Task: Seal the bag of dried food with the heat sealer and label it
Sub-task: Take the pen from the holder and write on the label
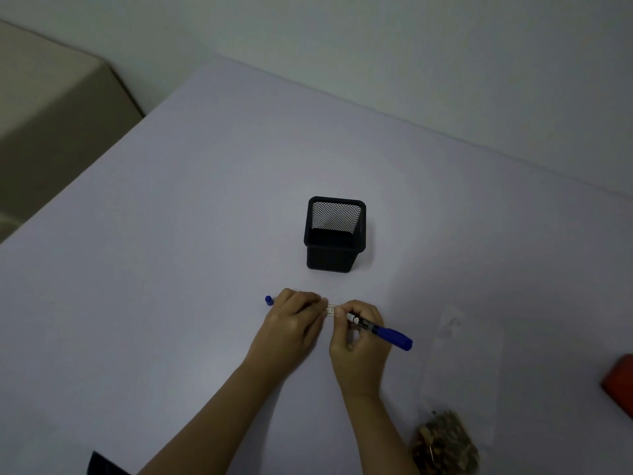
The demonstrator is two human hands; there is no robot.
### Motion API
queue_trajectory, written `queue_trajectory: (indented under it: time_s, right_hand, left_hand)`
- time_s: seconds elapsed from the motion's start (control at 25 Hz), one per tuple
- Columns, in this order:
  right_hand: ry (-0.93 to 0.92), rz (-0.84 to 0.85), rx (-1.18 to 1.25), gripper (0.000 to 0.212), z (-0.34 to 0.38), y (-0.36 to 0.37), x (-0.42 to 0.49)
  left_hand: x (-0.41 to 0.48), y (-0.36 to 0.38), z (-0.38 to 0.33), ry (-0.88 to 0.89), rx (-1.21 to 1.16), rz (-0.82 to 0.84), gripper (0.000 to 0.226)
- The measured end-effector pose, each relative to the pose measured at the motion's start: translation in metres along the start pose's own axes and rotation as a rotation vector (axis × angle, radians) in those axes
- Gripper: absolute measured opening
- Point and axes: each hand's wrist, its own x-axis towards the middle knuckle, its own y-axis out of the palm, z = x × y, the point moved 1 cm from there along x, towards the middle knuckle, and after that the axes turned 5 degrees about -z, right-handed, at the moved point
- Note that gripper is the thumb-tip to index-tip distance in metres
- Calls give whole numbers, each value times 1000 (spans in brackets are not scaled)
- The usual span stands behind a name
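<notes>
A small white label strip (331,310) lies on the table between my two hands. My left hand (294,320) presses down on its left end with bent fingers. My right hand (358,334) grips a blue marker (383,332), tip at the label and rear end pointing right. The marker's blue cap (269,300) lies just left of my left hand. A clear plastic bag (459,371) lies flat at the right, with brown dried food (443,443) gathered at its near end by the lower frame edge.
A black mesh pen holder (334,234) stands upright beyond my hands. A red object (620,383) is cut off by the right edge. Something dark (102,464) shows at the bottom left. The table's left edge (102,159) runs diagonally beside a beige surface.
</notes>
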Motion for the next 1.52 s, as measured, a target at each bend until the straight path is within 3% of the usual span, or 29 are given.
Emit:
queue_trajectory:
  time_s: [0.28,0.6,0.88,1.0,1.2,1.52]
  right_hand:
    - [1,37,-23,24,1,3,-2]
    - [-13,63,-69,5,-2,5,-3]
    - [1,58,-55,13,0,5,-3]
    - [10,70,-31,5,1,5,-3]
    - [58,70,12,16,-4,5,-4]
    - [32,67,-48,10,1,6,-6]
  left_hand:
    - [-1,-1,-1,6,3,-5,28]
    - [-2,-1,0,10,0,2,27]
    - [-1,-1,0,23,1,-8,27]
    - [-1,-1,0,24,0,-8,27]
    - [-2,-1,0,22,8,-3,29]
    - [-2,-2,0,21,6,4,28]
